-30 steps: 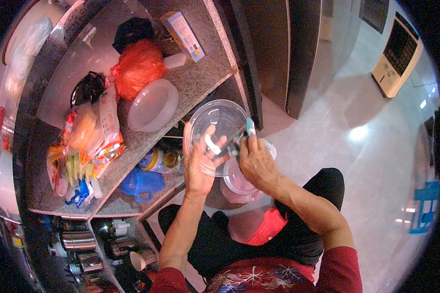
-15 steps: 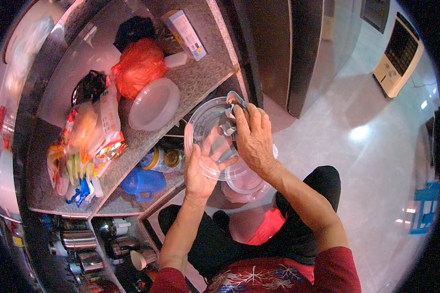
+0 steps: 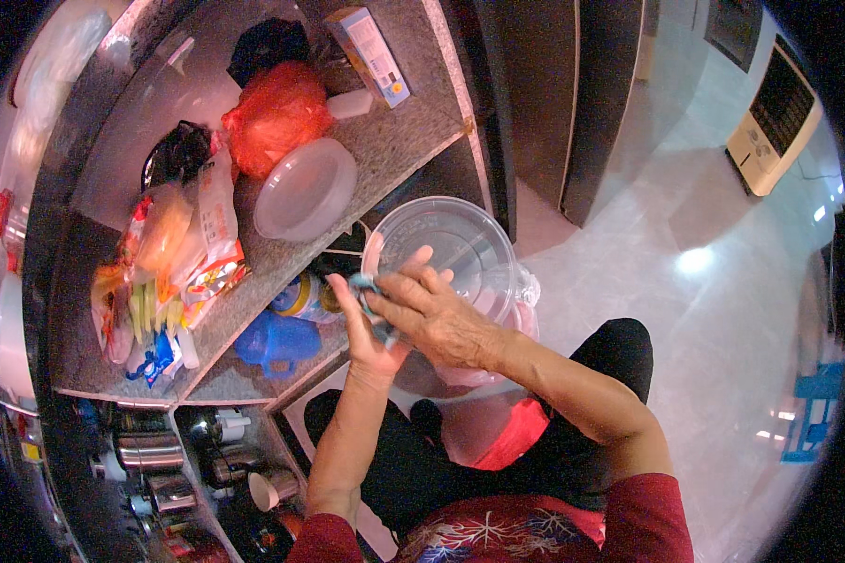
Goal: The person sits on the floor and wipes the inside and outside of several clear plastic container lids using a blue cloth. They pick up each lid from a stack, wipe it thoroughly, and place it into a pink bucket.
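A clear round plastic container (image 3: 413, 218), tilted, is in front of me, its rim and ringed base showing. My left hand (image 3: 377, 342) is at its near left side, thumb up and fingers partly hidden behind my right hand; it appears to hold the container. My right hand (image 3: 446, 324) lies across the left palm, fingers bent and pressing a small grey-blue cloth (image 3: 364, 283) between the hands. Most of the cloth is covered by the fingers. Below the container, a pale plastic bag (image 3: 526, 319) shows near my knees.
On the stone shelf (image 3: 385, 141) at left are a translucent round lid (image 3: 305, 190), a red plastic bag (image 3: 280, 122), a box (image 3: 371, 56) and food packets (image 3: 164, 244). Lower down sit a blue jug (image 3: 274, 343) and cans (image 3: 302, 298). An air cooler (image 3: 770, 122) stands far right.
My right hand and the cloth have come down and left, from the container's far right rim to my left palm. The container now appears farther right, showing more of its round face.
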Demonstrator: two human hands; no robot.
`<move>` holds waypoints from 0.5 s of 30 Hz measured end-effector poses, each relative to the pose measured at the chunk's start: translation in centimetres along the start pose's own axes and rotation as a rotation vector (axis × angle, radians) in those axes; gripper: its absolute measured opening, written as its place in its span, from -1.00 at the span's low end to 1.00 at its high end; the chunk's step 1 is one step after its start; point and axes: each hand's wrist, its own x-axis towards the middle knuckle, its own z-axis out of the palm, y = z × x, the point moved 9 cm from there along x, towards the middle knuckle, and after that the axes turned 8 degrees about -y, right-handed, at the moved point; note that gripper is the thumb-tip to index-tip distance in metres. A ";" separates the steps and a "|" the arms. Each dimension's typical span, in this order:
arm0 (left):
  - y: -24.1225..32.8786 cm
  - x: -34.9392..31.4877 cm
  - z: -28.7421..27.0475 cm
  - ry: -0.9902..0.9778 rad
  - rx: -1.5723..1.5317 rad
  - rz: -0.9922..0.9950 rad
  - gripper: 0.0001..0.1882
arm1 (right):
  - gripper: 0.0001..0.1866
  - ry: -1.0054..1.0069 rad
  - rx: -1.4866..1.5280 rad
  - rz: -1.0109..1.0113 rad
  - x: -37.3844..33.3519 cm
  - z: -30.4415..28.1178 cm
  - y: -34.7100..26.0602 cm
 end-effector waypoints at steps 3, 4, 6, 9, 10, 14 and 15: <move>0.8 -0.3 0.4 -0.062 0.016 -0.018 -0.08 | -0.52 -0.106 0.125 -0.058 -1.3 0.4 -1.4; 0.7 -0.2 0.6 -0.075 0.030 -0.021 -0.07 | -0.53 -0.067 0.116 -0.071 -1.4 -0.1 -1.7; 0.0 0.0 0.5 -0.080 -0.003 -0.060 -0.07 | -0.53 -0.035 -0.052 -0.047 -0.9 -0.5 -1.6; -1.3 -0.1 0.6 -0.001 -0.045 -0.055 -0.12 | -0.50 0.047 -0.174 0.035 -0.2 -1.2 0.0; -1.4 -0.2 0.0 0.099 0.055 -0.049 -0.16 | -0.49 0.089 -0.200 0.049 0.0 -1.7 0.4; -1.9 -0.9 -1.2 0.138 0.148 -0.084 -0.38 | -0.46 0.117 -0.331 0.185 0.3 -3.0 2.2; -1.5 -0.8 -0.4 0.070 0.226 -0.069 -0.41 | -0.46 0.138 -0.414 0.209 0.2 -3.1 3.0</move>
